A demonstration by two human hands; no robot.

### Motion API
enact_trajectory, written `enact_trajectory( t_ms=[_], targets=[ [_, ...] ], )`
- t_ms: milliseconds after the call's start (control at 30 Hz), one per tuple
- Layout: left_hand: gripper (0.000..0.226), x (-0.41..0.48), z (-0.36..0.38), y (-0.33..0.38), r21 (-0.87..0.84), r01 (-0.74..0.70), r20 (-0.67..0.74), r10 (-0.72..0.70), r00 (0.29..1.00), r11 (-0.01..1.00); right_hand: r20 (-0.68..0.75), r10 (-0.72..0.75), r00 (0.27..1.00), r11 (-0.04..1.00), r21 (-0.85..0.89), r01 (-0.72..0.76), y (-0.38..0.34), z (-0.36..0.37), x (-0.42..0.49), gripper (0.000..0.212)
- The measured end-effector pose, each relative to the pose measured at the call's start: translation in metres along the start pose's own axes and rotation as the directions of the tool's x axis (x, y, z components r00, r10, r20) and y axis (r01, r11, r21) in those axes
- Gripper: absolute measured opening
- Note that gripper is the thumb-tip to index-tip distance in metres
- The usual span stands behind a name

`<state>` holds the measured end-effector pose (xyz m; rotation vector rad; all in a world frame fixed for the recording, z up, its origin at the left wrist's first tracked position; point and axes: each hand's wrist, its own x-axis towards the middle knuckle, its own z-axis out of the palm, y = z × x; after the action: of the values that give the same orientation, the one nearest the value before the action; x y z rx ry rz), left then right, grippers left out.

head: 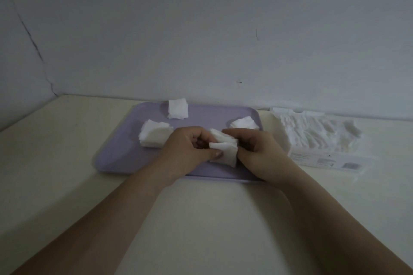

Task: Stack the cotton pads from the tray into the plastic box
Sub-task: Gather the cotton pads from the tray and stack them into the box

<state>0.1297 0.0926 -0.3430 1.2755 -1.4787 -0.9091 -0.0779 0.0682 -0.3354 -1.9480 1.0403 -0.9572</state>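
Fingers [218, 153] of the left hand [190, 152] and those of the right hand [257, 152] are curled onto opposite sides of one small bundle of cotton pads [224, 152], thumb pressed on its near face. The bundle sits just above the near-right part of the lilac tray [116, 158]; whether it touches the tray I cannot tell.

Left on the tray: a stack at the left [154, 136], a stack at the far edge [177, 108], a smaller stack at the far right [244, 123].

Plastic box [312, 138], right of the tray on the table [55, 152], already holds a dense row of white pads.

Judgement: well under way, not finished. Held bundle plus three stacks remain to be moved. The bundle looks uneven at its edges, so it probably needs squaring before going in.
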Motion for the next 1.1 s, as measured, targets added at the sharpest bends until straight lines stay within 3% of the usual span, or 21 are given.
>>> enact_trajectory(
  t_ms=[167,300,400,533,767,1100],
  targets=[
    [0.022,-0.002,0.004,0.004,0.026,0.006,-0.046,-0.005,0.999,1.0,0.102,0.017,0.995,0.989,0.145,-0.032,-0.001,-0.002,-0.001,0.052],
    [0.028,-0.001,-0.001,0.005,0.084,0.013,-0.073,-0.007,0.997,0.996,-0.034,-0.009,0.999,1.0,0.009,0.009,0.004,0.002,-0.001,0.037],
    [0.031,0.0,-0.007,0.011,-0.01,0.099,-0.047,-0.099,0.994,0.995,-0.062,-0.01,0.998,1.0,-0.003,0.01,0.0,0.003,-0.001,0.042],
    [0.011,-0.004,-0.007,0.013,0.067,0.058,0.046,-0.062,0.997,0.996,-0.08,-0.015,0.997,0.999,-0.034,0.012,-0.002,0.003,-0.002,0.049],
    [0.013,-0.005,-0.007,0.015,0.032,0.073,0.022,-0.074,0.997,0.997,-0.27,0.048,0.962,0.997,-0.052,-0.065,-0.001,0.005,-0.003,0.033],
    [0.012,-0.003,-0.007,0.016,-0.025,0.122,-0.021,-0.123,0.992,0.992,-0.251,0.084,0.964,0.996,0.059,-0.071,-0.004,0.004,-0.004,0.022]
  ],
)
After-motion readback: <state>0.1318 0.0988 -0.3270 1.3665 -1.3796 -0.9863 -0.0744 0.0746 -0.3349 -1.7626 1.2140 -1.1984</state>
